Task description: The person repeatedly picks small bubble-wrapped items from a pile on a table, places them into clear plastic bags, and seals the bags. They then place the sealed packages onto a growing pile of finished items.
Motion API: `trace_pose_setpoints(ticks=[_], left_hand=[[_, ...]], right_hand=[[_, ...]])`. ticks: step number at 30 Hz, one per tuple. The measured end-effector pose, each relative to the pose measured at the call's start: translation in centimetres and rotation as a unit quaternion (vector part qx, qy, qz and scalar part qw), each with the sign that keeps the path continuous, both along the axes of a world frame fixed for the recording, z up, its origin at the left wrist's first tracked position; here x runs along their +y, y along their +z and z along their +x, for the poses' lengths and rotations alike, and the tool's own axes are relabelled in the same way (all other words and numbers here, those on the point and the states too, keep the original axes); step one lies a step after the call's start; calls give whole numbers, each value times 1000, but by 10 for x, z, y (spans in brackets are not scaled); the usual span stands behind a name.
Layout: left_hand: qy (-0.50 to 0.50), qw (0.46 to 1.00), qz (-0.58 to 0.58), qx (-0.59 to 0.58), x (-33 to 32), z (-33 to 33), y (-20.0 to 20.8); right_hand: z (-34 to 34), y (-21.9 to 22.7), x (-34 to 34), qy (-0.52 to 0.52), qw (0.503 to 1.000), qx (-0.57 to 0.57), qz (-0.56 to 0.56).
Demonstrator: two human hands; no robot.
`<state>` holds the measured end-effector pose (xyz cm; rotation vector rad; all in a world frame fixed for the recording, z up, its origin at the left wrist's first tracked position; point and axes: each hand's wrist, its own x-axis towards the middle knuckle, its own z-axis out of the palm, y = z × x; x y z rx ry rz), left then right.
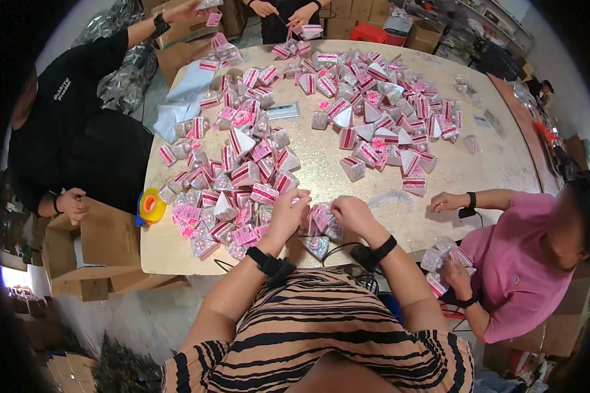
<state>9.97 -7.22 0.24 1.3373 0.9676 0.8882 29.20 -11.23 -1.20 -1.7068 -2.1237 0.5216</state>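
Note:
At the near edge of the table, my left hand [290,215] is closed in a pinch, fingertips up. Opposite it my right hand [353,215] is closed too, its fingertips turned toward the left hand. Whatever thin thing they may hold is too small to make out. Between and just below the hands lies a glittery silver triangular package [316,246], with a pink tag [320,217] above it. A heap of similar silver, white and pink wedge-shaped packages [242,175], some with pink tags, reaches up to my left hand.
A second heap of packages [380,111] covers the far right. Clear thin strings [392,198] lie right of my right hand. A tape roll [152,205] sits at the left edge, near an open carton [101,242]. Co-workers stand left and far; one in pink [505,255] holds packages at right.

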Motion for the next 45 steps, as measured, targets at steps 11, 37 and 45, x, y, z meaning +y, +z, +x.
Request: trace_pose_setpoints(ticks=[11,37,45], left_hand=[[-29,981,135,137,14,13,-37],[-42,991,109,72,4,23,-7],[-111,993,-31,-19,1,22,7]], right_hand=[[-41,7,3,-23,992,52,110],[-15,46,-25,-37,988,84,124],[-23,43,-15,-87,966,187,157]])
